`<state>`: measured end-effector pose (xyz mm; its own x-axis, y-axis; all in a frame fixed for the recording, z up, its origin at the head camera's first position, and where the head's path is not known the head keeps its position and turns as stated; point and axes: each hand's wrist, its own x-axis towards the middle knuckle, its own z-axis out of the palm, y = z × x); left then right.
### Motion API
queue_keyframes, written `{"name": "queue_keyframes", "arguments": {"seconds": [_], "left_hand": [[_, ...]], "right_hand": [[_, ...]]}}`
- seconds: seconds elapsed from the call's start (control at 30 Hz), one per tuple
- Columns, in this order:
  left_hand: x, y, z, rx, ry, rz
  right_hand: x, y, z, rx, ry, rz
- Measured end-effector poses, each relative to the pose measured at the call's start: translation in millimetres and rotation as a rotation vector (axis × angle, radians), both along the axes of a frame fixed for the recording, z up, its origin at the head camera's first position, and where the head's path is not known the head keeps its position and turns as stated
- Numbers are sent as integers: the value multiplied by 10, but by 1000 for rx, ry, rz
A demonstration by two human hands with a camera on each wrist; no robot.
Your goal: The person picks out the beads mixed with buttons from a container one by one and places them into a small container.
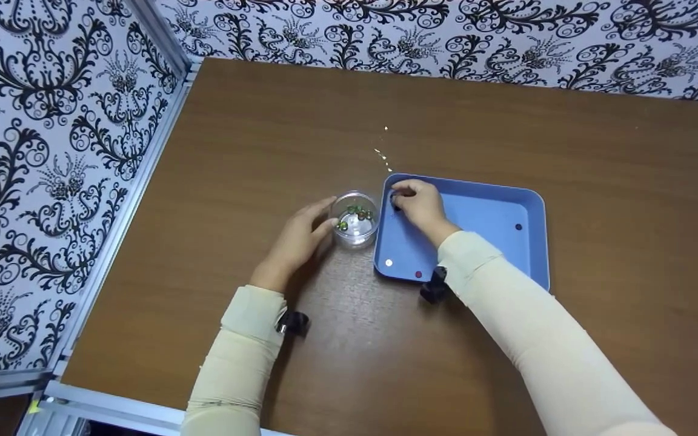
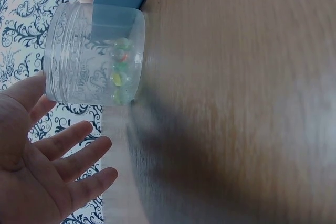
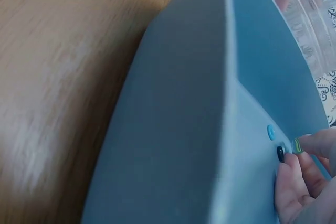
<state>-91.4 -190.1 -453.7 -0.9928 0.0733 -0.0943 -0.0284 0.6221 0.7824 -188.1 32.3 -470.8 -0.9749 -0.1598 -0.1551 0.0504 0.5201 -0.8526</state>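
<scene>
A clear plastic jar (image 1: 355, 235) holding several green and yellowish glass marbles (image 2: 118, 77) stands on the table against the left side of a blue tray (image 1: 476, 212). My left hand (image 1: 300, 236) touches the jar's rim with thumb and forefinger, its other fingers (image 2: 84, 156) spread loosely. Inside the tray, near its far left corner, my right hand (image 1: 420, 208) pinches a green-yellow marble (image 3: 298, 146) between thumb and fingers. A black button (image 3: 281, 153) lies right at those fingertips, with a blue button (image 3: 271, 132) beside it.
A white button (image 1: 388, 263) and a red one (image 1: 418, 274) lie along the tray's near side, a dark button (image 1: 518, 226) toward its right. Light specks (image 1: 382, 155) mark the wooden table (image 1: 252, 145) behind the tray. Patterned walls (image 1: 385, 36) border the table.
</scene>
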Motion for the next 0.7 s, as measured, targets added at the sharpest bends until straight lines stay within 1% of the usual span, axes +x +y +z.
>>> {"name": "queue_keyframes", "arguments": {"seconds": [0.13,0.23,0.37,0.53,0.7], "left_hand": [[1,3,0,-1,6,2],[7,0,-3,-2,16,-3],[11,-5,-10,-4,32,-6],[10,-4,-8,-12,34,-5],[6,-7,-3,-16,30,0]], "right_hand": [[-3,30,22,-63,-62,-12],[-11,49,29,-133,-144,-31],[-22,66,51,-199,-239,-65],[-32,72,88,-240,-287,-85],[-32,66,114,-265,-317,-87]]}}
